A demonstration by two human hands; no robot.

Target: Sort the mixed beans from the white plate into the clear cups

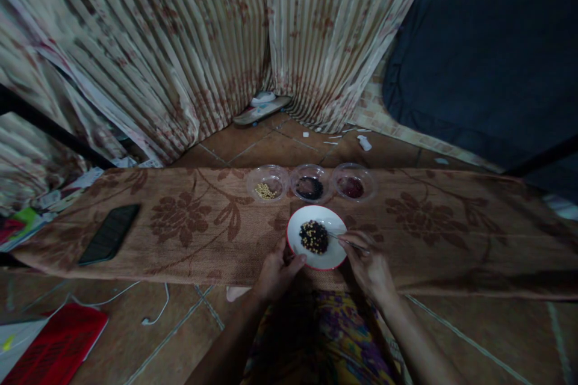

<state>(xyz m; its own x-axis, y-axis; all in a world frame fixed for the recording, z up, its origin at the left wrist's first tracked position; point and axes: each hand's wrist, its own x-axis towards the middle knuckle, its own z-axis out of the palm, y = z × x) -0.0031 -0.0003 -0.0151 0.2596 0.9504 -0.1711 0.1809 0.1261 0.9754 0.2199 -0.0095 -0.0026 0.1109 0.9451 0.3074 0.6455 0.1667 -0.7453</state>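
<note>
A white plate with a red rim lies on a brown floral cloth and holds a heap of mixed dark and yellow beans. My left hand rests at the plate's near left edge, fingers curled against the rim. My right hand pinches thin metal tweezers whose tips reach toward the bean heap. Behind the plate stand three clear cups: one with yellow beans, one with black beans, one with red beans.
A black phone lies on the cloth at the left. A red book and a white cable lie on the tiled floor. Striped curtains hang behind, with a sandal beneath them. A dark mattress is at the right.
</note>
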